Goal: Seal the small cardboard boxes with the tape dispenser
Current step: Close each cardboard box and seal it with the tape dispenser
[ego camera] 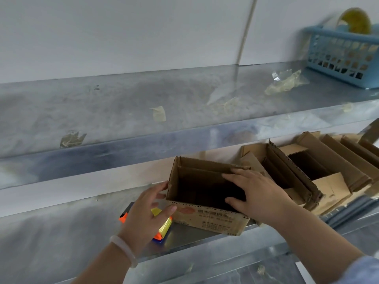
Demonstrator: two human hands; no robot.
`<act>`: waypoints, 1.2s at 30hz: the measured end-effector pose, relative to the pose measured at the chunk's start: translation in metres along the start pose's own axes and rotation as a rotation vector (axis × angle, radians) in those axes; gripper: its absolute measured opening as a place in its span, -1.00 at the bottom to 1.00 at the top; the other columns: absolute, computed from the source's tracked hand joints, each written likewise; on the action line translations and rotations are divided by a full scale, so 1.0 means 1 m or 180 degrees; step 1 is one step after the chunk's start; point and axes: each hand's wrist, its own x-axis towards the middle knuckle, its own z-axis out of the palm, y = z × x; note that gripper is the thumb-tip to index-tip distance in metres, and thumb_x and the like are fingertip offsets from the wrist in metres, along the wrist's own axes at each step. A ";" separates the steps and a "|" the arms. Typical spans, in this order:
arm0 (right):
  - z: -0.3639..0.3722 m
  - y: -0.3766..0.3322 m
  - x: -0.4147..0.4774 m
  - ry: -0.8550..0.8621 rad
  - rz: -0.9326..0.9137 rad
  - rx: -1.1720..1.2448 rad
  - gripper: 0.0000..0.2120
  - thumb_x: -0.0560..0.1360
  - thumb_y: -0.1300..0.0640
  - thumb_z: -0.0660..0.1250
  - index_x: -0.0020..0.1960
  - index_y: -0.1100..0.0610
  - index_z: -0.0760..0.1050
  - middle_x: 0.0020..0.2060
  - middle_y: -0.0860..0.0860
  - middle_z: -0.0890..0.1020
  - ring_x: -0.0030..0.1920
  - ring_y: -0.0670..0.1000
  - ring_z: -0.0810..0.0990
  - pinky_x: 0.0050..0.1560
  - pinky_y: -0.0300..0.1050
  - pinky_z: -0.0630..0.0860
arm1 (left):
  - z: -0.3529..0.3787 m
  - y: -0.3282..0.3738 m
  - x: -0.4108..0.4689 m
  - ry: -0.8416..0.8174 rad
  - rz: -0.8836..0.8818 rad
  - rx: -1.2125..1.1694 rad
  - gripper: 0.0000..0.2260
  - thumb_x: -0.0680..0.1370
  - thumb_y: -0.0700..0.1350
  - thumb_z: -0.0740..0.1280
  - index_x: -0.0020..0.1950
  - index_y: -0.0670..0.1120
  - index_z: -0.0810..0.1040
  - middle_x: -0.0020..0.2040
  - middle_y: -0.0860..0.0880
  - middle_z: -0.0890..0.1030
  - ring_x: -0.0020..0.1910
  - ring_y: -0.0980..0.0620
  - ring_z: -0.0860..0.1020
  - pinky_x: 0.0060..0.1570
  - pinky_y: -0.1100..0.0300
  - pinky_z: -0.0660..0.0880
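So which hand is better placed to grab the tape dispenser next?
Left: the left hand lies right above the tape dispenser, while the right hand rests on the open box.

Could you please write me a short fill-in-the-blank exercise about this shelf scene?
1. The left hand and right hand touch a cardboard box whose top is ____.
2. The basket on the upper shelf is ____ in colour.
3. The bracelet is worn on the ____ wrist.
4. The other boxes stand to the ____ of it.
Missing words: open, blue, left, right.
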 end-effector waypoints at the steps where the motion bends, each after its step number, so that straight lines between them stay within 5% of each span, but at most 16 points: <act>1: -0.002 -0.001 0.001 -0.0077 0.0040 0.0074 -0.29 0.47 -0.32 0.25 0.53 -0.25 0.05 0.55 -0.16 0.06 0.53 -0.03 0.09 0.52 0.02 0.11 | -0.001 0.000 0.001 -0.0034 0.0005 0.0007 -0.55 0.39 0.24 0.32 0.25 0.38 0.30 0.25 0.27 0.46 0.22 0.09 0.51 0.23 0.06 0.52; 4: -0.002 -0.001 0.005 -0.0337 0.0141 0.0177 -0.18 0.42 -0.38 0.27 0.54 -0.26 -0.06 0.57 -0.13 -0.10 0.56 0.00 -0.03 0.52 0.04 0.05 | -0.003 0.000 0.005 -0.0240 0.0268 0.0157 -0.58 0.42 0.33 0.31 0.25 0.40 0.31 0.27 0.38 0.38 0.30 0.16 0.44 0.31 0.09 0.44; 8: 0.002 0.005 0.011 -0.0235 0.0131 0.0234 -0.27 0.46 -0.35 0.23 0.53 -0.24 0.03 0.56 -0.14 0.02 0.55 -0.02 0.01 0.52 0.04 0.06 | -0.002 -0.003 0.016 -0.0571 0.0522 0.0636 -0.50 0.32 0.58 0.08 0.16 0.43 0.37 0.32 0.46 0.30 0.38 0.32 0.26 0.43 0.10 0.27; 13: 0.008 0.016 -0.002 0.0629 0.0140 0.0672 -0.57 0.51 -0.16 0.31 0.37 -0.19 0.41 0.38 -0.21 0.40 0.41 -0.14 0.30 0.47 -0.02 0.24 | -0.003 -0.002 0.030 -0.0579 0.0563 0.0371 -0.64 0.50 0.45 -0.02 0.04 0.43 0.50 0.15 0.44 0.45 0.25 0.31 0.38 0.32 0.06 0.36; 16: 0.018 0.022 -0.015 0.1270 0.0211 0.0856 -0.68 0.46 -0.06 0.36 0.21 -0.13 0.56 0.25 -0.18 0.52 0.33 -0.10 0.39 0.40 0.12 0.36 | -0.005 -0.004 0.039 -0.0676 0.0247 -0.0197 -0.51 0.47 0.49 -0.16 0.05 0.48 0.53 0.13 0.27 0.55 0.22 0.26 0.45 0.31 0.21 0.28; 19: 0.031 0.023 -0.028 0.1728 0.0454 0.1119 -0.65 0.42 0.03 0.43 0.21 -0.10 0.57 0.32 -0.12 0.46 0.37 0.00 0.36 0.35 0.17 0.40 | -0.009 0.004 0.056 -0.0889 0.0025 -0.0199 -0.54 0.49 0.38 0.05 -0.04 0.22 0.68 0.01 0.16 0.61 0.04 0.30 0.50 0.13 0.29 0.35; 22: 0.042 0.021 -0.040 0.1980 0.0847 0.1483 -0.50 0.39 0.11 0.49 0.30 -0.11 0.48 0.36 -0.13 0.36 0.36 0.04 0.36 0.27 0.20 0.47 | -0.011 0.001 0.073 -0.1160 0.0680 0.0705 -0.53 0.45 0.42 0.15 0.21 0.23 0.55 0.14 0.25 0.54 0.13 0.33 0.43 0.19 0.20 0.34; 24: 0.049 0.021 -0.044 0.1897 0.1016 0.1796 -0.39 0.39 0.10 0.49 0.37 -0.13 0.36 0.30 -0.17 0.35 0.26 -0.01 0.44 0.22 0.15 0.52 | -0.013 -0.003 0.083 -0.1255 0.0945 0.1060 -0.33 0.32 0.56 0.12 0.36 0.31 0.34 0.38 0.28 0.32 0.38 0.24 0.26 0.40 0.14 0.18; 27: 0.052 0.021 -0.046 0.1659 0.0961 0.2328 -0.31 0.40 0.08 0.49 0.42 -0.17 0.25 0.23 -0.20 0.46 0.19 -0.16 0.52 0.21 -0.03 0.55 | -0.012 -0.003 0.091 -0.1521 0.0923 0.1130 -0.16 0.19 0.61 0.17 0.42 0.37 0.11 0.52 0.27 0.04 0.50 0.16 0.03 0.48 0.12 0.01; 30: 0.050 0.024 -0.053 0.1034 0.0608 0.2719 -0.35 0.36 -0.24 0.41 0.38 -0.34 0.24 0.24 -0.29 0.49 0.24 -0.29 0.47 0.23 -0.23 0.48 | -0.010 -0.007 0.095 -0.1576 0.0892 0.1008 -0.09 0.17 0.61 0.22 0.44 0.36 0.07 0.56 0.20 -0.03 0.53 0.14 -0.04 0.47 0.19 -0.06; 33: 0.053 0.031 -0.058 0.0382 0.0043 0.2057 -0.31 0.36 -0.50 0.20 0.44 -0.37 0.17 0.40 -0.34 0.30 0.42 -0.28 0.24 0.39 -0.22 0.27 | -0.009 -0.011 0.097 -0.1619 0.0932 0.1125 -0.10 0.18 0.64 0.16 0.46 0.32 0.13 0.56 0.19 -0.08 0.54 0.13 -0.07 0.48 0.18 -0.08; 36: 0.060 0.036 -0.054 0.0095 -0.0257 0.1192 -0.22 0.33 -0.53 0.22 0.47 -0.30 0.16 0.46 -0.40 0.12 0.50 -0.29 -0.02 0.47 -0.19 0.04 | -0.010 -0.011 0.095 -0.1668 0.0962 0.1317 -0.15 0.23 0.65 0.08 0.44 0.30 0.27 0.54 0.27 -0.09 0.53 0.14 -0.07 0.52 0.06 -0.04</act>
